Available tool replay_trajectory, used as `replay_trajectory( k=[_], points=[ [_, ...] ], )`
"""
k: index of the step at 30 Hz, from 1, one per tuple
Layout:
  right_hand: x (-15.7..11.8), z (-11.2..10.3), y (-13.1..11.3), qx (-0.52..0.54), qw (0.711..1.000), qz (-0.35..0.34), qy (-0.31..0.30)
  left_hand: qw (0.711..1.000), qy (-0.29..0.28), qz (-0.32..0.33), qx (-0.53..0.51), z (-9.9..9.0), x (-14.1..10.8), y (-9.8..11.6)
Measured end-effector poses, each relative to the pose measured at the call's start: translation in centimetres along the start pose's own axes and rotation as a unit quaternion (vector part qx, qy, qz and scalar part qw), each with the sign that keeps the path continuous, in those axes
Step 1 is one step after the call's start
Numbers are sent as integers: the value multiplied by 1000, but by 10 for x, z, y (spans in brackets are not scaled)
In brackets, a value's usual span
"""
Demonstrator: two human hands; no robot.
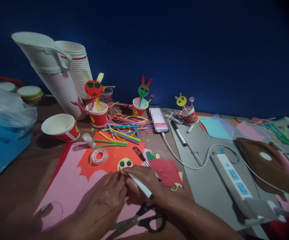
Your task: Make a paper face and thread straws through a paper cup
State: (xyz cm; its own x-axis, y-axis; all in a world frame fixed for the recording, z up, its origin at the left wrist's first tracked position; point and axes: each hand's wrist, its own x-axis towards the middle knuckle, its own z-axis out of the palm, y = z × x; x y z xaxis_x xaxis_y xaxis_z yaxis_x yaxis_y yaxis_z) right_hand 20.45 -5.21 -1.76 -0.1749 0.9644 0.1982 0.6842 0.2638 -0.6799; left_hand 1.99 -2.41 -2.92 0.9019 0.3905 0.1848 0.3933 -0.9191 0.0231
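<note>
A small yellow paper face (125, 162) with green eyes lies over orange and pink paper. My right hand (143, 180) is closed around a white marker (141, 186), its tip end at the face. Beside it my left hand (111, 191) has its fingers bent together at the face's lower edge; whether they pinch it is hidden. Black-handled scissors (137, 220) lie just below my hands. A black pen (141, 156) rests to the right of the face, and a tape roll (99, 156) sits to its left.
Behind are paper cups with a red face (94, 89), a green face (143, 90) and a yellow face (181, 101), coloured sticks (128, 125) and a phone (158, 120). A tall flask (59, 90) stands left, a power strip (234, 180) lies right, and a cable crosses the table.
</note>
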Motion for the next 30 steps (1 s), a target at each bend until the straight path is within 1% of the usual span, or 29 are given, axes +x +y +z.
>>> replay_trajectory(
  k=[2, 3, 6, 8, 9, 11, 12, 13, 16, 18, 20, 22, 27, 30],
  points=[
    [-1, -1, 3, 17, 1000, 5, 18, 1000, 12, 7, -8, 0, 0, -1],
    [-2, -3, 5, 35, 999, 0, 14, 1000, 13, 13, -13, -1, 1, -1],
    [-3, -9, 8, 108, 993, -33, -18, 999, -10, 29, -13, -7, 3, -1],
    [-4, -13, 6, 130, 991, -28, -14, 999, -32, 26, -5, -13, 5, -1],
    [-4, -15, 4, 138, 990, -20, -1, 999, -37, 35, -4, -16, 6, -1],
    [-4, -18, -1, 154, 987, 19, 29, 998, -53, 39, -1, -23, 8, -1],
    [-5, -19, -3, 165, 984, 49, 44, 997, -58, 45, -3, -25, 8, -1],
    [-5, -20, -4, 181, 978, 85, 58, 997, -63, 37, 1, -27, 8, 0],
    [-9, -16, -4, 254, 947, 173, 96, 997, -75, 21, 16, -29, 8, 2],
    [-11, -10, -1, 286, 932, 200, 104, 996, -81, 25, 19, -29, 7, 3],
    [-13, -5, 1, 279, 931, 211, 101, 996, -85, 22, 18, -30, 7, 4],
    [-14, -3, 1, 250, 939, 218, 92, 996, -89, 19, 18, -32, 8, 5],
    [-12, -12, -3, 164, 959, 226, 58, 996, -87, 22, 21, -35, 9, 5],
    [-9, -15, -5, 137, 967, 211, 41, 995, -90, 30, 10, -35, 10, 5]
  ],
)
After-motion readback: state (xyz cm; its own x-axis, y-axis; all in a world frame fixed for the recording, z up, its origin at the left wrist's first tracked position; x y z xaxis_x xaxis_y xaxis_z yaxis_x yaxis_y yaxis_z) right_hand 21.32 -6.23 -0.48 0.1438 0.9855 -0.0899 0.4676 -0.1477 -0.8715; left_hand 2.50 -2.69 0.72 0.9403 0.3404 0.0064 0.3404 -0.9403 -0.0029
